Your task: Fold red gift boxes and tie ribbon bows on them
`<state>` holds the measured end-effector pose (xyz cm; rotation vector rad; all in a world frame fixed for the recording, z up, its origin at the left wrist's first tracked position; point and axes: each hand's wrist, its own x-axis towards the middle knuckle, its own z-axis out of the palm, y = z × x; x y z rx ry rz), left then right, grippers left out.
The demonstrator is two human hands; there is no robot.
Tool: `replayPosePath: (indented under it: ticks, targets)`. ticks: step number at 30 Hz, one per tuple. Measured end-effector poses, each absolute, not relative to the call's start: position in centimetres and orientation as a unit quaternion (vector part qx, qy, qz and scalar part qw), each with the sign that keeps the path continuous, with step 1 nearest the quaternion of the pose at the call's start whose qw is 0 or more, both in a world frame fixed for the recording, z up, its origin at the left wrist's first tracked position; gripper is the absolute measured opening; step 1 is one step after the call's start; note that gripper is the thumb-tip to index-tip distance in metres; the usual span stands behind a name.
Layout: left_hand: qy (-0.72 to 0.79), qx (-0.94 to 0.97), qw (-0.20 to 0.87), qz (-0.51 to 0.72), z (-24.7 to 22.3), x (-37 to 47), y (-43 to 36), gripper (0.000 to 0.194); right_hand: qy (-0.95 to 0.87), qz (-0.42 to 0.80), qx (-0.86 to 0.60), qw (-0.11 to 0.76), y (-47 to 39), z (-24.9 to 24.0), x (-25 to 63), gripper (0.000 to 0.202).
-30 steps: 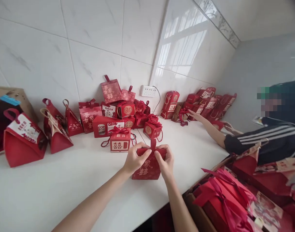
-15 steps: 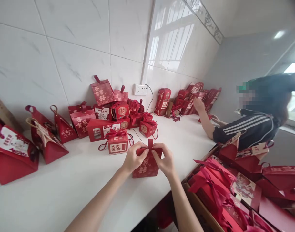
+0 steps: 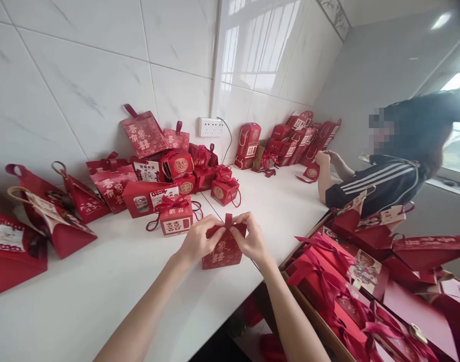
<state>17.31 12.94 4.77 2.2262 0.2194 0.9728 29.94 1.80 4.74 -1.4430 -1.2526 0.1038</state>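
Note:
A red gift box (image 3: 223,254) with pale printed characters stands on the white table in front of me, a ribbon loop (image 3: 229,219) rising from its top edge. My left hand (image 3: 204,235) pinches the top edge just left of the loop. On the other side, my right hand (image 3: 248,234) grips the same edge, its thumb close to the left thumb. The fingertips behind the box are hidden. Just beyond my left hand sits a small red box with a bow (image 3: 176,216), and a similar little box (image 3: 225,190) lies farther back.
Red boxes (image 3: 145,133) are piled against the tiled wall, below a power strip (image 3: 210,127). Triangular boxes (image 3: 69,236) stand at left. A carton (image 3: 309,317) full of red boxes is at right. Across the table, a person (image 3: 381,176) handles a red piece.
My view has turned slightly right and down. Both hands keep their hold on the box's top edge. The other person's hands have come together around a red piece.

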Motion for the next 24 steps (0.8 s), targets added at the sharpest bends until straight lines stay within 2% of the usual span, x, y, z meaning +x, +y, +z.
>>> replayPosePath:
  ticks: [5, 8, 11, 15, 17, 24]
  targets:
    - [0.113, 0.825, 0.415, 0.367, 5.1, 17.5, 12.5, 0.013, -0.529, 0.103, -0.592, 0.600, 1.9, 4.6, 30.1, 0.020]
    - [0.126, 0.786, 0.508, 0.329, 4.9, 17.3, 12.2, 0.016, -0.516, 0.094, -0.590, 0.614, 1.6, 4.0, 29.8, 0.036]
    - [0.127, 0.748, 0.587, 0.283, 3.4, 16.5, 12.5, 0.034, -0.465, 0.119, -0.590, 0.650, 1.5, 3.1, 29.7, 0.052]
    - [0.142, 0.728, 0.635, 0.217, 0.6, 14.6, 12.9, 0.060, -0.404, 0.217, -0.605, 0.651, 1.3, 2.6, 30.0, 0.027]
    - [0.153, 0.728, 0.634, 0.213, 0.0, 13.5, 12.7, 0.067, -0.376, 0.245, -0.600, 0.662, 1.0, 3.0, 30.0, 0.028]
    - [0.206, 0.695, 0.657, 0.206, 2.0, 10.8, 9.6, 0.060, -0.313, 0.275, -0.562, 0.715, -1.5, 6.9, 28.7, 0.031]
